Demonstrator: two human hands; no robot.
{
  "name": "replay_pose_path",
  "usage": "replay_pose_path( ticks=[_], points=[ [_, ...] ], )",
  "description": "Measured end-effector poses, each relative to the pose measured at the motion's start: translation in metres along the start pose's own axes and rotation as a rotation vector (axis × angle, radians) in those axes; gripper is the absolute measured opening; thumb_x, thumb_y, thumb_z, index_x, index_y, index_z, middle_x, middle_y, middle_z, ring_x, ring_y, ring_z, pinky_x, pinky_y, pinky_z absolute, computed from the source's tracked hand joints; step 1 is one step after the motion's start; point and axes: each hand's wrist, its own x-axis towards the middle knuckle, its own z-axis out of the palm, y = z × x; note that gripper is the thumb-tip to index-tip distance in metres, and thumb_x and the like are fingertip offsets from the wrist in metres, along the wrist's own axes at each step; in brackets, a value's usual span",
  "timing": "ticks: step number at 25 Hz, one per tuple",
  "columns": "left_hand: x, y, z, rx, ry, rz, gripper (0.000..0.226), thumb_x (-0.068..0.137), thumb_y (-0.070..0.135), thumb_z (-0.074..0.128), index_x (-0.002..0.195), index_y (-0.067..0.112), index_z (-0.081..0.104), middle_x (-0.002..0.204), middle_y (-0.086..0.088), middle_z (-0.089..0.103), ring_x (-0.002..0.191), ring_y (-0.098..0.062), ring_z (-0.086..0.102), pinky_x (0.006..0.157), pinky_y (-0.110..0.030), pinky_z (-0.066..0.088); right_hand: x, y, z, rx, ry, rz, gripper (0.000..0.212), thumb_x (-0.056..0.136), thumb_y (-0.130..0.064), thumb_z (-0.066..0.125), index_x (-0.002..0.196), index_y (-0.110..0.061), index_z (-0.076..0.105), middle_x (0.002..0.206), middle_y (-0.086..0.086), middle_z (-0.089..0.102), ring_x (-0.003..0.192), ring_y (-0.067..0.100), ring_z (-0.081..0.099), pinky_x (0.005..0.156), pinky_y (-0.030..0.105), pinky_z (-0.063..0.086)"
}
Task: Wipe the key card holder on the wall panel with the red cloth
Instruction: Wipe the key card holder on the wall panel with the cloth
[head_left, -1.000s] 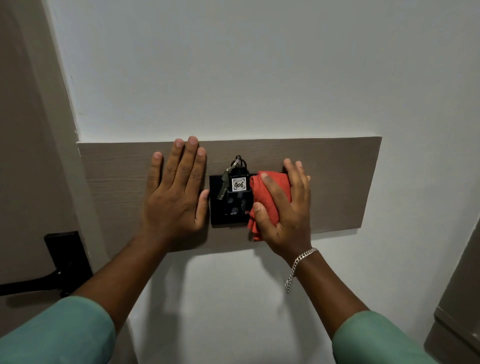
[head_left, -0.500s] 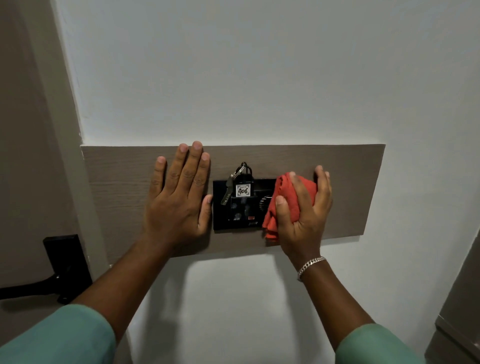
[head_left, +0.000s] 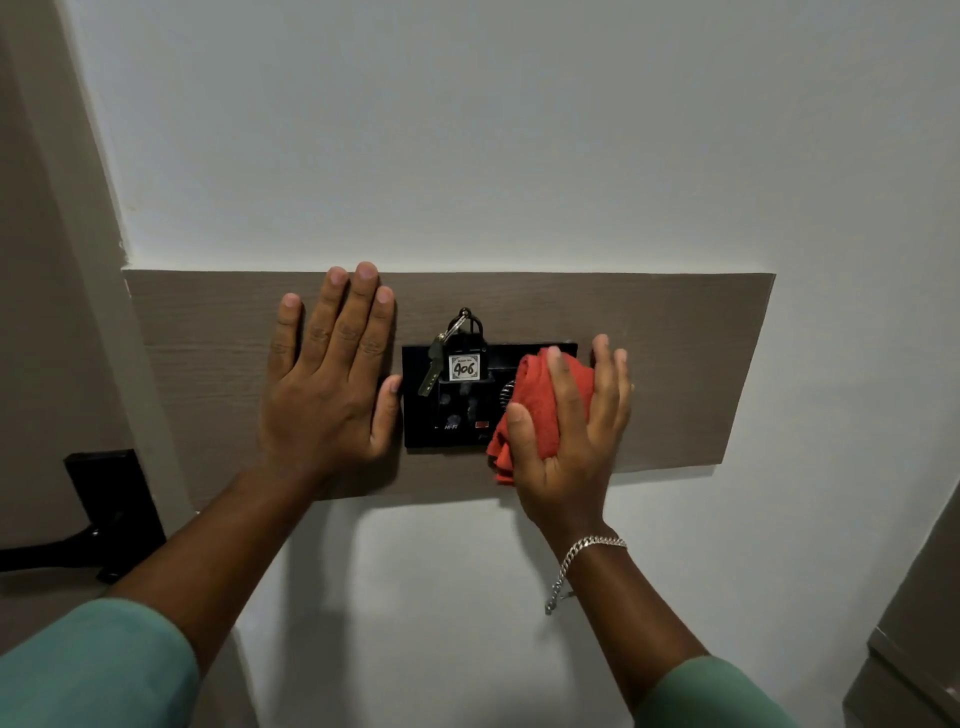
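A black key card holder (head_left: 452, 415) is mounted in the middle of a brown wood wall panel (head_left: 691, 364). A key tag marked 406 (head_left: 464, 368) with a key hangs in its slot. My right hand (head_left: 576, 436) presses a bunched red cloth (head_left: 535, 410) against the holder's right part, covering that side. My left hand (head_left: 332, 384) lies flat on the panel just left of the holder, fingers spread upward, thumb touching the holder's left edge.
White wall surrounds the panel. A door frame runs down the left, with a black door handle (head_left: 98, 525) at the lower left. A grey cabinet edge (head_left: 914, 649) shows at the lower right. A silver bracelet (head_left: 582, 556) hangs on my right wrist.
My right hand with the red cloth slid rightward from the middle of the holder to its right part, uncovering more of the black face. The left hand stayed flat on the panel.
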Motion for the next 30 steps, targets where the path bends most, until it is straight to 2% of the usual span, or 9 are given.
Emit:
replay_pose_path(
  ticks=[5,8,10,12,15,20,22,25,30],
  points=[
    [0.000,0.002,0.000,0.030,-0.003,0.008,0.071,0.096,0.037,0.030,0.156,0.003,0.017,0.164,-0.017,0.015,0.154,-0.029,0.006,0.124,-0.052,0.005,0.003,-0.009,0.004,0.101,0.080,0.188,0.056,0.097,-0.054,0.043,0.144,-0.023,0.049,0.162,0.015,0.025,0.154,0.031,0.015,0.118,0.063,0.024],
    [0.001,0.001,0.000,0.023,-0.011,0.006,0.070,0.096,0.037,0.029,0.156,0.004,0.017,0.164,-0.018,0.015,0.154,-0.029,0.005,0.124,-0.052,0.004,-0.003,-0.010,0.005,-0.038,-0.013,-0.019,0.055,0.098,-0.054,0.043,0.146,-0.027,0.043,0.161,0.018,0.027,0.154,0.035,0.017,0.123,0.057,0.018],
    [0.000,0.002,0.000,0.027,-0.011,0.001,0.070,0.096,0.038,0.028,0.156,0.004,0.017,0.164,-0.018,0.017,0.154,-0.030,0.007,0.124,-0.051,0.004,-0.021,0.008,-0.005,-0.067,-0.101,-0.130,0.056,0.097,-0.053,0.043,0.146,-0.025,0.040,0.160,0.021,0.027,0.153,0.037,0.017,0.122,0.060,0.019],
    [0.000,0.002,0.000,0.030,-0.004,0.006,0.070,0.096,0.038,0.028,0.156,0.004,0.018,0.164,-0.018,0.018,0.154,-0.030,0.007,0.124,-0.050,0.003,-0.023,0.013,-0.005,-0.011,-0.067,-0.029,0.057,0.098,-0.053,0.042,0.148,-0.027,0.037,0.162,0.019,0.022,0.155,0.032,0.011,0.119,0.065,0.023],
    [0.001,0.001,0.000,0.001,-0.004,0.006,0.070,0.096,0.039,0.028,0.156,0.004,0.017,0.165,-0.015,0.015,0.154,-0.028,0.004,0.125,-0.049,0.001,-0.008,-0.013,0.012,0.035,0.053,0.145,0.056,0.100,-0.054,0.037,0.151,-0.032,0.033,0.165,0.010,0.017,0.157,0.025,0.006,0.119,0.063,0.021],
    [0.001,0.000,0.000,-0.028,-0.002,0.011,0.070,0.096,0.039,0.029,0.156,0.004,0.018,0.164,-0.016,0.016,0.154,-0.029,0.007,0.125,-0.048,0.000,-0.034,0.006,0.010,-0.104,-0.033,-0.059,0.059,0.099,-0.056,0.033,0.152,-0.029,0.027,0.163,0.015,0.017,0.156,0.027,0.003,0.120,0.063,0.020],
    [0.000,0.000,-0.001,-0.030,0.001,0.016,0.070,0.096,0.038,0.030,0.156,0.004,0.019,0.164,-0.016,0.017,0.154,-0.030,0.010,0.125,-0.049,0.001,-0.035,0.006,0.011,-0.051,0.039,0.102,0.060,0.100,-0.058,0.031,0.152,-0.027,0.030,0.165,0.014,0.016,0.156,0.027,0.005,0.120,0.062,0.022],
    [0.000,0.000,-0.004,-0.041,-0.003,0.016,0.069,0.096,0.038,0.031,0.156,0.004,0.020,0.164,-0.016,0.016,0.153,-0.031,0.012,0.124,-0.050,0.003,-0.025,-0.020,0.029,0.051,0.232,0.367,0.059,0.101,-0.056,0.027,0.152,-0.026,0.033,0.167,0.007,0.017,0.156,0.025,0.007,0.125,0.050,0.017],
    [0.001,0.000,-0.006,-0.059,-0.009,0.020,0.070,0.096,0.037,0.033,0.156,0.003,0.019,0.163,-0.016,0.014,0.152,-0.032,0.013,0.123,-0.051,0.004,-0.052,-0.044,0.046,0.039,0.216,0.387,0.065,0.101,-0.057,0.024,0.154,-0.021,0.025,0.167,0.002,0.013,0.157,0.021,0.003,0.126,0.032,0.007]
  ],
)
